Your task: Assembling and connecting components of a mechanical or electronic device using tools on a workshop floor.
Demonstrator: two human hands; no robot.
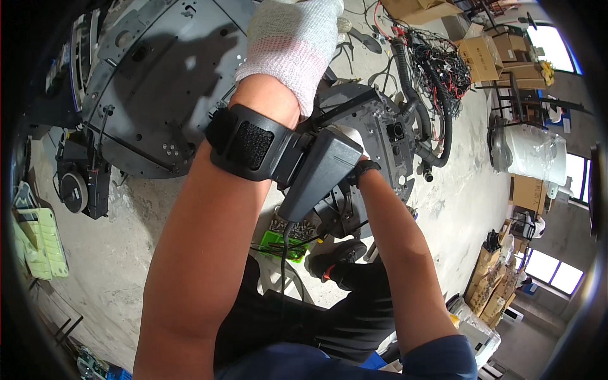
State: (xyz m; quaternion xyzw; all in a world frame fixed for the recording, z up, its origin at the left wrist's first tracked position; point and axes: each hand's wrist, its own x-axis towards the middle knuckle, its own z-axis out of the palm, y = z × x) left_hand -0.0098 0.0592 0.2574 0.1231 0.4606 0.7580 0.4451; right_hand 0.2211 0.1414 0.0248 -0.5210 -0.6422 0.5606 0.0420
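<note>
My left hand [291, 44], in a white knit glove with a pink band, is raised high at the top edge. Its fingers are mostly out of sight, and a dark, rounded piece [365, 42] shows just beyond it. A black strap with a box-shaped device [326, 168] sits on that wrist. Behind the device, only a bit of white glove shows of my right hand [350, 134]; its fingers are hidden. That hand is by a dark round machine base [380, 120] with brackets and holes. To the left stands a larger grey metal chassis [171, 82].
A green tray [273, 246] of small metal fasteners is near my knees. Tangled wires [437, 69] and black corrugated hose [448, 126] lie at the right, with cardboard boxes [478, 57] beyond. A wheeled black unit [79, 187] and a pale green plastic part [44, 244] are at the left.
</note>
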